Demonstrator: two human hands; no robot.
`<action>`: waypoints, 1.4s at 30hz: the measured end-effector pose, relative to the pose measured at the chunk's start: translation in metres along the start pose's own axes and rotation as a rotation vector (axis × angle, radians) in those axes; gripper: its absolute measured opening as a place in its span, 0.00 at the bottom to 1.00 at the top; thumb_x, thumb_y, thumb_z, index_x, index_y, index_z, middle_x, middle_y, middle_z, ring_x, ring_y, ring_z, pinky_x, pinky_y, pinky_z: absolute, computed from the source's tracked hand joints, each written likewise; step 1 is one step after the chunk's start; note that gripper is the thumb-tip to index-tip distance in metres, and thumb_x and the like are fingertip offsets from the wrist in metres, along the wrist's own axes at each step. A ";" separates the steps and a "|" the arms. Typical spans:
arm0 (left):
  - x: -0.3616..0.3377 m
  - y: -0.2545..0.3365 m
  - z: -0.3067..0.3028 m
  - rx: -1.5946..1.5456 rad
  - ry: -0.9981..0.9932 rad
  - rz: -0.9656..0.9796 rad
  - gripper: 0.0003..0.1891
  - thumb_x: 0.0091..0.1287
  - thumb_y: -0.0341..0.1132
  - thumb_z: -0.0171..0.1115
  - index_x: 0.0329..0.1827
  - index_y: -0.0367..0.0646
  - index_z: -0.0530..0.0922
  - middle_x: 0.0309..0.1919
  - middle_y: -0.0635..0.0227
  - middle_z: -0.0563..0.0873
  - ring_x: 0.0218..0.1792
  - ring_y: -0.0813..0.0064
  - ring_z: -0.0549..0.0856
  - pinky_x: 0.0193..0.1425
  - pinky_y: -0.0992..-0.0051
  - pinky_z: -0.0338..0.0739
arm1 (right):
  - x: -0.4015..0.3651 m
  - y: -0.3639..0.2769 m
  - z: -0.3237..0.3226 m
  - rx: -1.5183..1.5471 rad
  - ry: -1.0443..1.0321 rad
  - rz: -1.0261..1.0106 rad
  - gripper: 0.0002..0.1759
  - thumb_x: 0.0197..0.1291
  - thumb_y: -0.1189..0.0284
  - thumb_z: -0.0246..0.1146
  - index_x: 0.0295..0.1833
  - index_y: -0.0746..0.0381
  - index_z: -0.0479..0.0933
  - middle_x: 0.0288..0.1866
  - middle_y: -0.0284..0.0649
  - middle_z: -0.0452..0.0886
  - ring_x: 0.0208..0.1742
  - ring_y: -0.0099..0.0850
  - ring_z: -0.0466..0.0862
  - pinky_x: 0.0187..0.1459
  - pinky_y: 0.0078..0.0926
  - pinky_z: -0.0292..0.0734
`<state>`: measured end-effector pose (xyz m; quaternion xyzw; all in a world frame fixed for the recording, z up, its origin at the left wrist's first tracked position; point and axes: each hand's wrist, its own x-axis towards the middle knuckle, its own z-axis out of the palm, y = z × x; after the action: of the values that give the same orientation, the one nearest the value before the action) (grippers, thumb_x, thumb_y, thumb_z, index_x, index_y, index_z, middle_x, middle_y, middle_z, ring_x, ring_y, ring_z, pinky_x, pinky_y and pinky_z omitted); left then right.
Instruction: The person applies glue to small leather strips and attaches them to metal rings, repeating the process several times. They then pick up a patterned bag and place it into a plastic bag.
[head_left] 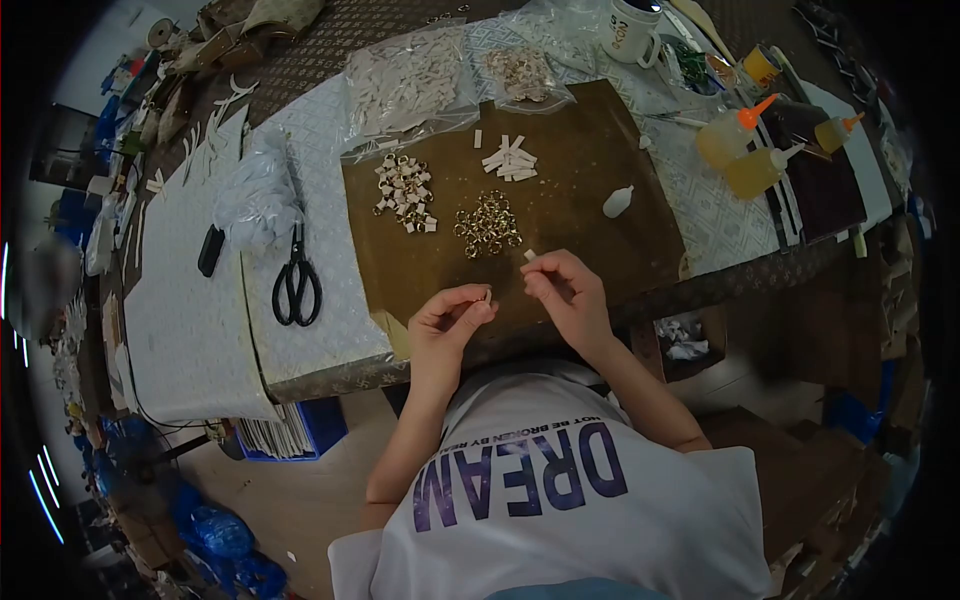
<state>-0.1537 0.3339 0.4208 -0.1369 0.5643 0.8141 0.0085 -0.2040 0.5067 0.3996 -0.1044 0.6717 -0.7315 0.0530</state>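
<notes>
My left hand point(448, 322) is closed in a pinch over the near edge of the brown mat point(590, 150). A small pale piece shows at its fingertips, too small to name. Higher and to the right, my right hand point(568, 292) pinches a short white strip point(530, 256) between thumb and forefinger. Just beyond the hands lies a pile of gold metal rings point(487, 224). Loose white strips point(510, 158) are heaped behind the rings. To the left sits a cluster of rings with white strips looped on them point(404, 192). A small white squeeze bottle point(618, 202) lies on the right.
Black-handled scissors point(297, 290) rest left of the mat, near a bundled plastic bag point(258, 190). Bags of strips point(410, 78) and of small metal-coloured pieces point(523, 74) lie at the back. A mug point(632, 32) and glue bottles point(755, 172) stand toward the right.
</notes>
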 end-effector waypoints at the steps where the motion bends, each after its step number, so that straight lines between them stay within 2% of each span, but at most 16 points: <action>1: 0.001 -0.001 -0.004 -0.008 -0.004 0.004 0.10 0.63 0.24 0.63 0.47 0.35 0.80 0.38 0.64 0.86 0.38 0.78 0.85 0.46 0.78 0.80 | 0.005 0.006 0.000 0.062 0.048 0.003 0.05 0.62 0.80 0.60 0.43 0.67 0.77 0.40 0.36 0.76 0.37 0.21 0.79 0.39 0.15 0.74; 5: 0.009 -0.003 -0.019 -0.038 0.025 0.003 0.08 0.64 0.24 0.62 0.45 0.36 0.80 0.38 0.65 0.86 0.38 0.78 0.85 0.45 0.79 0.80 | 0.022 0.028 -0.003 -0.099 0.172 -0.074 0.04 0.62 0.79 0.60 0.42 0.67 0.77 0.39 0.35 0.76 0.34 0.18 0.78 0.35 0.14 0.72; 12: 0.018 -0.006 -0.024 -0.174 0.029 -0.027 0.07 0.66 0.25 0.59 0.45 0.38 0.79 0.40 0.65 0.85 0.37 0.79 0.84 0.45 0.80 0.79 | 0.022 0.023 0.001 -0.359 0.154 -0.138 0.05 0.59 0.81 0.61 0.40 0.63 0.78 0.36 0.36 0.77 0.29 0.21 0.77 0.31 0.17 0.71; 18: 0.026 -0.009 -0.034 -0.424 -0.035 -0.192 0.08 0.66 0.25 0.59 0.46 0.38 0.78 0.41 0.65 0.84 0.38 0.79 0.84 0.45 0.81 0.80 | 0.022 0.021 0.004 -0.439 0.140 -0.213 0.05 0.58 0.81 0.62 0.40 0.63 0.78 0.36 0.36 0.77 0.28 0.23 0.77 0.29 0.18 0.72; 24: 0.027 -0.007 -0.033 -0.345 -0.002 -0.149 0.08 0.66 0.25 0.59 0.47 0.36 0.78 0.40 0.66 0.84 0.39 0.78 0.84 0.47 0.79 0.79 | 0.021 0.021 0.006 -0.476 0.136 -0.208 0.05 0.58 0.81 0.62 0.40 0.63 0.78 0.35 0.36 0.77 0.28 0.24 0.77 0.29 0.19 0.73; 27: 0.029 -0.011 -0.032 -0.282 0.025 -0.106 0.09 0.65 0.25 0.61 0.47 0.38 0.79 0.39 0.66 0.84 0.38 0.78 0.84 0.46 0.79 0.79 | 0.021 0.017 0.007 -0.456 0.145 -0.181 0.04 0.58 0.81 0.62 0.39 0.64 0.79 0.36 0.37 0.78 0.31 0.24 0.79 0.33 0.19 0.75; 30: 0.029 -0.012 -0.032 -0.103 0.043 -0.022 0.08 0.64 0.24 0.61 0.46 0.38 0.78 0.37 0.67 0.84 0.37 0.79 0.83 0.46 0.79 0.78 | 0.021 0.016 0.008 -0.461 0.150 -0.172 0.04 0.58 0.81 0.62 0.39 0.63 0.79 0.36 0.36 0.78 0.31 0.24 0.79 0.33 0.19 0.74; 33: 0.034 -0.015 -0.032 0.066 0.047 0.151 0.07 0.63 0.21 0.61 0.42 0.38 0.74 0.36 0.66 0.83 0.37 0.80 0.81 0.45 0.80 0.76 | 0.020 0.018 0.007 -0.485 0.139 -0.195 0.04 0.58 0.80 0.62 0.39 0.63 0.79 0.36 0.36 0.78 0.31 0.24 0.79 0.34 0.19 0.74; 36: 0.038 -0.029 -0.030 0.104 0.114 0.314 0.09 0.63 0.20 0.59 0.37 0.41 0.67 0.36 0.65 0.80 0.36 0.81 0.78 0.44 0.80 0.74 | 0.020 0.016 0.008 -0.489 0.124 -0.212 0.04 0.58 0.80 0.62 0.40 0.64 0.79 0.36 0.36 0.78 0.31 0.24 0.78 0.34 0.19 0.73; 39: 0.031 -0.028 -0.029 0.402 0.082 0.367 0.12 0.64 0.19 0.57 0.34 0.42 0.62 0.36 0.64 0.79 0.36 0.81 0.77 0.44 0.82 0.72 | 0.021 0.017 0.010 -0.514 0.124 -0.249 0.05 0.58 0.82 0.61 0.40 0.64 0.78 0.36 0.38 0.77 0.29 0.25 0.78 0.31 0.19 0.74; 42: 0.030 -0.034 -0.031 0.437 0.103 0.446 0.13 0.66 0.21 0.56 0.32 0.43 0.59 0.34 0.65 0.77 0.34 0.82 0.74 0.41 0.83 0.71 | 0.020 0.018 0.011 -0.527 0.116 -0.259 0.05 0.58 0.82 0.61 0.40 0.64 0.78 0.36 0.38 0.77 0.30 0.26 0.79 0.32 0.20 0.74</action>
<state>-0.1703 0.3129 0.3726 -0.0457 0.7416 0.6475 -0.1694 -0.2225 0.4900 0.3843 -0.1573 0.8214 -0.5375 -0.1080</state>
